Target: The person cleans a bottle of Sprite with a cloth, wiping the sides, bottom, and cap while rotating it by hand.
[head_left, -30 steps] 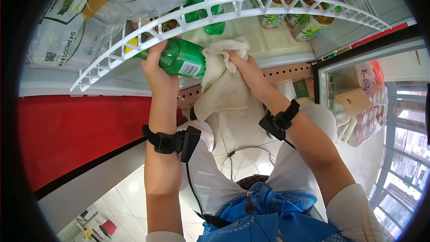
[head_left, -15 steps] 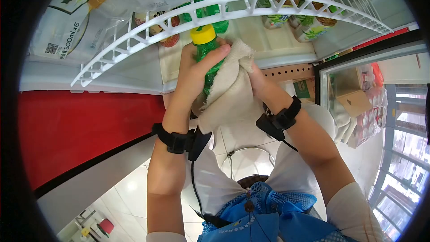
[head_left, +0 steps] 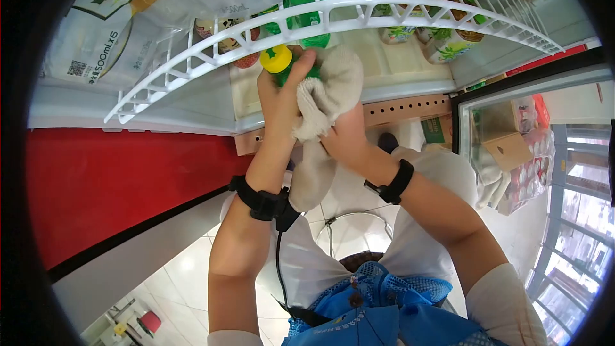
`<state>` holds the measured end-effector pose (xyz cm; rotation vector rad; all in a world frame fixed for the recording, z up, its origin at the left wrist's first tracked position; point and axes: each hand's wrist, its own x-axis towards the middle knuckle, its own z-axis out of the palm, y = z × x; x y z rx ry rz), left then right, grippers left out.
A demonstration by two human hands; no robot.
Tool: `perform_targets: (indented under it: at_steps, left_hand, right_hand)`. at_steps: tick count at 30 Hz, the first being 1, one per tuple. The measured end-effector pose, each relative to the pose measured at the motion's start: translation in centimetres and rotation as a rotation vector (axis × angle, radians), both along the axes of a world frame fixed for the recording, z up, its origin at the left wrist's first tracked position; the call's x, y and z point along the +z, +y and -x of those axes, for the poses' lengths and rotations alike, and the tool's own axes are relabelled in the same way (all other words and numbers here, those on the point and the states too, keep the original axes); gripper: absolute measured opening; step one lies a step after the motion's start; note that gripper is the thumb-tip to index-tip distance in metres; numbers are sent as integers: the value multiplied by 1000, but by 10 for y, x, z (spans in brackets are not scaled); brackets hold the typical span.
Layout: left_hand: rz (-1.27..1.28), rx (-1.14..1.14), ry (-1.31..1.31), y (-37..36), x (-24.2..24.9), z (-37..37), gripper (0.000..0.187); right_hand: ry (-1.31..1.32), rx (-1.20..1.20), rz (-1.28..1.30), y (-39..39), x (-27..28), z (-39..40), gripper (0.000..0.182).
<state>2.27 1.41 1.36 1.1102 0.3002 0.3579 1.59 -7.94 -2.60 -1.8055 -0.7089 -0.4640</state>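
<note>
A green plastic bottle (head_left: 280,75) with a yellow cap (head_left: 276,59) tilts in front of the fridge shelf. My left hand (head_left: 280,97) is closed around its upper part, the thumb lying along the near side. My right hand (head_left: 348,136) grips an off-white cloth (head_left: 339,80), bunched up against the bottle's right side. A loose end of the cloth hangs below both hands. The fingertips of my right hand and most of the bottle's lower body are hidden by cloth and hands.
A white wire shelf (head_left: 333,15) curves just above my hands. On it are a plastic-wrapped pack of bottles (head_left: 96,45), green bottles (head_left: 315,6) and more drinks. A red panel (head_left: 128,186) is at left; the open glass door (head_left: 462,122) and stacked cans (head_left: 528,166) are at right.
The bottle has shifted slightly left, its cap tilting more toward me. My right hand has turned and moved inward, bunching the cloth, whose loose end now hangs lower.
</note>
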Motion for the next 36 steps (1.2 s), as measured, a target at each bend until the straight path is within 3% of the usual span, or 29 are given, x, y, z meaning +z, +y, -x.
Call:
perform_targets:
  at_steps: [2,4,5,6,8,9,10,20,23,28,30,33,36]
  left_hand:
    - [-95,-7,1,-1,-2,2,22]
    - [-192,-16,3,1,-2,4,22]
    - [-156,-58,-26,4,1,6,20]
    - [-120,-99,-55,5,4,7,19]
    - [20,-119,-77,5,13,8,18]
    - [57,-115,-132,8,14,8,17]
    - [97,-109,-186,11,15,8,17]
    - [57,63,-316,42,9,3,20]
    - [-107,229,-138,36,8,1,19]
    - [-7,328,-63,36,6,-6,20]
    - [31,330,-95,43,1,-5,20]
    - [134,238,-177,48,-3,-5,18]
    - [282,323,-143,47,-3,-6,16]
  right_hand:
    - [7,-11,-36,-3,3,-8,32]
    - [982,199,-456,-10,11,-15,33]
    - [766,315,-405,-16,-11,-21,39]
    - [766,311,-407,-20,-6,-23,39]
    - [1503,368,-552,-28,4,-28,45]
    - [1486,469,-367,-32,1,-32,48]
    - [1485,466,-368,-34,-3,-31,48]
    - [1516,468,-751,-40,-26,-25,43]
    - [1521,488,-864,-33,-29,-25,42]
    - [1521,489,-1010,-31,-27,-23,40]
    - [1066,50,-771,-27,-25,-22,40]
    - [1045,-63,-743,-25,-28,-22,42]
    - [1177,-150,-746,-24,-28,-23,42]
